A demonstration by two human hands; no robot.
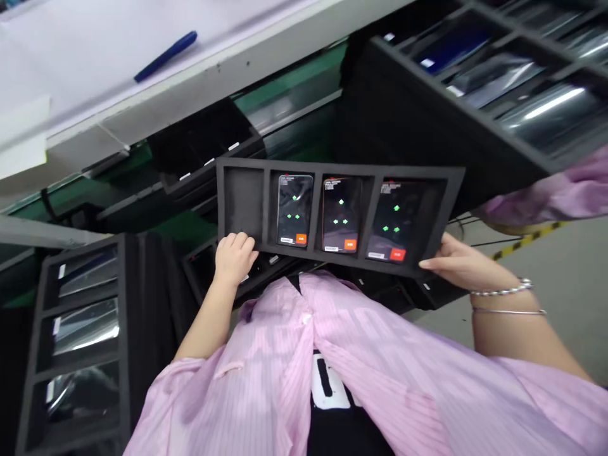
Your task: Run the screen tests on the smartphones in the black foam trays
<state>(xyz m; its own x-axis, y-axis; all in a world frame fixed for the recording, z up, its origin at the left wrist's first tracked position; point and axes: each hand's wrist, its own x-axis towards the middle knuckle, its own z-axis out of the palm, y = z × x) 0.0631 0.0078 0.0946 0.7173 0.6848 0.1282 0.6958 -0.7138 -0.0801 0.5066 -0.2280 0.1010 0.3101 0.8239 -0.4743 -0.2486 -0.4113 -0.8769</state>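
Note:
Both my hands grip a black foam tray (317, 209) in front of my body. My left hand (235, 258) is closed over its near left corner, and my right hand (458, 261) pinches the right end with the thumb on top. Three phones lie in the tray's slots: a left phone (295, 206), a middle phone (341, 212) and a right phone (392, 218). Their lit screens show green arrows and an orange-red box at the bottom. The leftmost slot holds nothing.
Stacked black trays (124, 304) with wrapped phones stand at lower left. A taller tray stack (427, 120) rises at upper right, beside a pink sleeve (565, 187). A blue pen (166, 56) lies on the white table (95, 50). More trays (209, 168) sit below the table edge.

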